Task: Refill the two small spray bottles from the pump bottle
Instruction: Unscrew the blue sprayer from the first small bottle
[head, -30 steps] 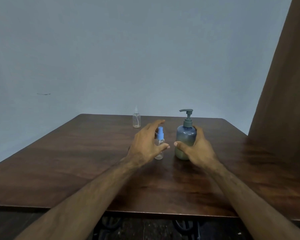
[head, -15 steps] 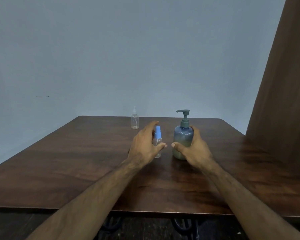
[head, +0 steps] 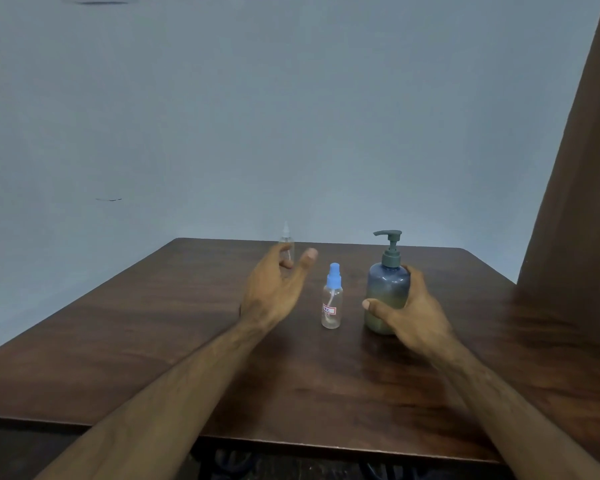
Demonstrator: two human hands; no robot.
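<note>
A blue-grey pump bottle [head: 388, 287] with a dark pump head stands upright on the brown wooden table [head: 160, 327]. My right hand [head: 407, 317] grips its lower body, thumb across the front. A small clear spray bottle with a blue top [head: 332, 299] stands free just left of it. My left hand [head: 274, 289] hovers open to the left of that bottle, fingers spread and not touching it. A second small clear bottle [head: 286, 239] stands near the table's far edge, partly hidden behind my left fingers.
A plain pale wall rises behind the table. A brown curtain or panel [head: 579, 202] hangs at the right, close to the table's right side. The table's front edge [head: 291, 443] runs below my forearms, with dark metal framework underneath.
My left hand has let go of the blue-topped spray bottle and moved left and away from it, fingers now spread. My right hand stays on the pump bottle.
</note>
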